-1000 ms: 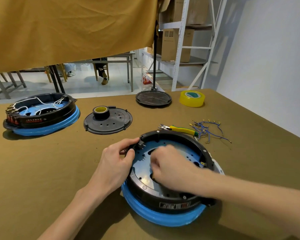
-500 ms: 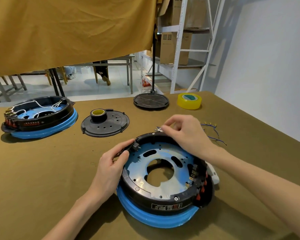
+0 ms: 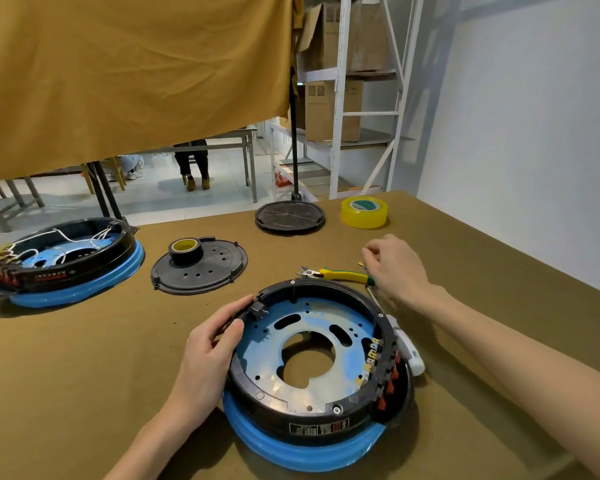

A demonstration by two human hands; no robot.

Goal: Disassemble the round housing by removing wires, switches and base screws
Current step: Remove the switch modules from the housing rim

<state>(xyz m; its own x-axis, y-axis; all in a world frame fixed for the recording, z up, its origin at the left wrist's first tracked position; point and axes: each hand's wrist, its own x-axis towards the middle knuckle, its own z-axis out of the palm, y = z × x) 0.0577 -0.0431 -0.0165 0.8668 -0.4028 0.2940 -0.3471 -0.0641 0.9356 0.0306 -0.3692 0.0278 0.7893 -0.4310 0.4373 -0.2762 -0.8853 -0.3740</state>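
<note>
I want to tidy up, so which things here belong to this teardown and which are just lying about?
In use: near round housing, left hand, right hand, wire, yellow cutters.
Lying about: second housing, black cover, black tape, clear tape.

We can read no text anywhere. The near round housing point(image 3: 321, 372) carries a small label point(image 3: 318, 428) on its near black wall, with white and red print too fine for us to make out (the far-left housing point(image 3: 66, 261) has similar red marks). The boxes point(image 3: 333, 109) on the far shelf show only blurred printing.
</note>
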